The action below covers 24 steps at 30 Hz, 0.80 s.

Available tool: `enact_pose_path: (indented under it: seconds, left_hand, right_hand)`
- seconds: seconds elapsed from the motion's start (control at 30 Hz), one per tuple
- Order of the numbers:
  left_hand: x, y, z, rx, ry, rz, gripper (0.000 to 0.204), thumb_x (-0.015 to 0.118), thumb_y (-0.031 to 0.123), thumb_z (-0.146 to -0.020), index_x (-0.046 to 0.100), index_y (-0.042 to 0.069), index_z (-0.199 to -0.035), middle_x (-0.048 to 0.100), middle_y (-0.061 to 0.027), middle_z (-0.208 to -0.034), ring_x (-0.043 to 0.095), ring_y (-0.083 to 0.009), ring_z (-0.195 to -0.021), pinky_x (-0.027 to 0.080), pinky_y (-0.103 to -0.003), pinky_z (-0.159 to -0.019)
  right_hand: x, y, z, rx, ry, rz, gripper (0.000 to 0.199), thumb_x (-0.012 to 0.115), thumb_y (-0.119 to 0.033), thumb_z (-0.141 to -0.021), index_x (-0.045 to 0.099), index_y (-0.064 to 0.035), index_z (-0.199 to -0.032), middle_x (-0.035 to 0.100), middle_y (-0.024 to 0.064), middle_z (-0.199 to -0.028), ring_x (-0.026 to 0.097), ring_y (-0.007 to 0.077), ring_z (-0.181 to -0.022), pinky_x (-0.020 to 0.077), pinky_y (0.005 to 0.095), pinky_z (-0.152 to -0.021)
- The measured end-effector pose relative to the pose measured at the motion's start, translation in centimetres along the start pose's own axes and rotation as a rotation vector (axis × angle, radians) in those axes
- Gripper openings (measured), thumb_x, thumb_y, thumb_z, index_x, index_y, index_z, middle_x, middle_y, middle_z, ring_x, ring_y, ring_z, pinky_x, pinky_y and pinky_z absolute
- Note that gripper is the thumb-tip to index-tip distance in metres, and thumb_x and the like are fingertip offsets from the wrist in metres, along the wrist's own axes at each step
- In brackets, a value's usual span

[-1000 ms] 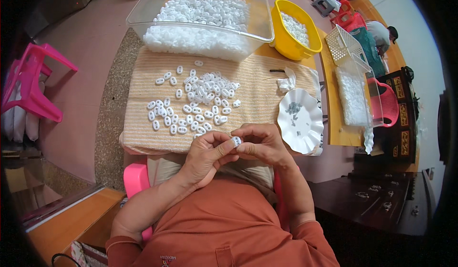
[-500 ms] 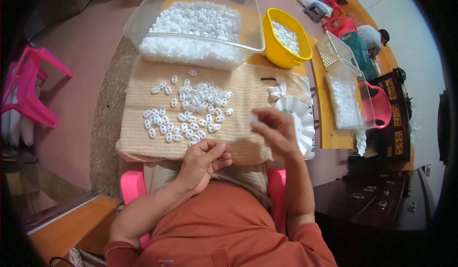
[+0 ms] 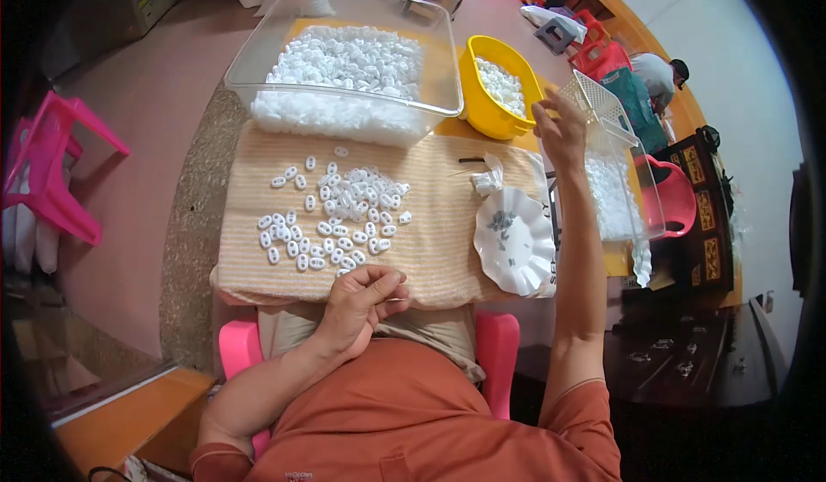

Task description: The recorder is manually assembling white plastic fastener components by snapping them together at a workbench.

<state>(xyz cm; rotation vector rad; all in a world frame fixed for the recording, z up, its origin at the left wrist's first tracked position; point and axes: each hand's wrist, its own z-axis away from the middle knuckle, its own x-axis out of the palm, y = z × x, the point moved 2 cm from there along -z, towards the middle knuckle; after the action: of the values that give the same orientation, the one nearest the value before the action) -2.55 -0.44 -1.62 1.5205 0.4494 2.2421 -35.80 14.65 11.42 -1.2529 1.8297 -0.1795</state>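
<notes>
My left hand [image 3: 360, 303] is closed in a pinch at the near edge of a striped towel [image 3: 434, 215]. Whatever its fingertips hold, if anything, is too small to make out. Beyond it lie scattered white oval plastic pieces with two holes [image 3: 335, 231] and a heap of paler ones [image 3: 366, 188]. My right hand [image 3: 564, 129] is stretched out at the right rim of a yellow tub [image 3: 490, 108], fingers bent and apart, with nothing visible in them. White pieces [image 3: 502, 86] lie in the tub. A scalloped white plate [image 3: 514, 262] with small dark bits stands at the towel's right.
A large clear bin [image 3: 344, 103] full of white pieces stands at the back. Crumpled white tissue [image 3: 488, 179] lies above the plate. At right are another clear bin [image 3: 615, 198] and a white basket [image 3: 602, 108]; a pink stool [image 3: 64, 163] stands left. Another person [image 3: 656, 77] sits far right.
My right hand has moved away and to the right, from above the plate to the yellow tub; the white piece in its fingers no longer shows. My left hand stays pinched.
</notes>
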Motion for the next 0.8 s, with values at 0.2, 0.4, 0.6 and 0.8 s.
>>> enact_pose_path:
  seconds: [0.2,0.4,0.6,0.8]
  left_hand:
    - [-0.4,0.1,-0.1,-0.011,0.001,0.001,0.013,0.062,0.012,-0.09,0.062,0.002,-0.098,0.064,-0.0057,-0.089,0.063,-0.0135,-0.08,0.057,-0.031,-0.075]
    - [-0.3,0.1,-0.3,-0.007,0.013,-0.001,0.014,0.062,0.013,-0.09,0.062,0.002,-0.098,0.064,-0.0059,-0.087,0.064,-0.0129,-0.078,0.057,-0.029,-0.073]
    - [0.0,0.1,-0.1,-0.01,0.018,-0.041,0.015,0.062,0.013,-0.09,0.062,0.001,-0.098,0.064,-0.0057,-0.082,0.063,-0.0126,-0.075,0.057,-0.028,-0.071]
    - [0.0,-0.1,0.0,-0.002,0.05,-0.048,0.016,0.062,0.014,-0.089,0.062,0.001,-0.098,0.064,-0.0057,-0.081,0.063,-0.0121,-0.074,0.057,-0.027,-0.07]
  right_hand:
    - [1.2,-0.9,6.9,0.231,-0.398,-0.245,0.026,0.067,-0.008,-0.086,0.063,0.005,-0.107,0.065,0.0038,-0.082,0.057,0.0064,-0.064,0.0475,0.0207,-0.057]
    - [-1.0,-1.6,12.9,0.251,-0.574,0.009,0.017,0.069,-0.005,-0.082,0.066,0.0019,-0.097,0.064,0.0009,-0.077,0.055,0.007,-0.063,0.0455,0.0228,-0.058]
    - [-3.5,-1.5,16.0,0.351,-0.62,0.212,0.017,0.07,-0.007,-0.079,0.067,0.0011,-0.093,0.067,0.0086,-0.079,0.059,0.0118,-0.067,0.048,0.028,-0.062]
    - [-3.4,-2.3,17.3,0.272,-0.617,0.305,0.018,0.069,-0.008,-0.075,0.069,-0.0008,-0.091,0.067,0.0114,-0.084,0.063,0.0228,-0.071,0.0486,0.0322,-0.066]
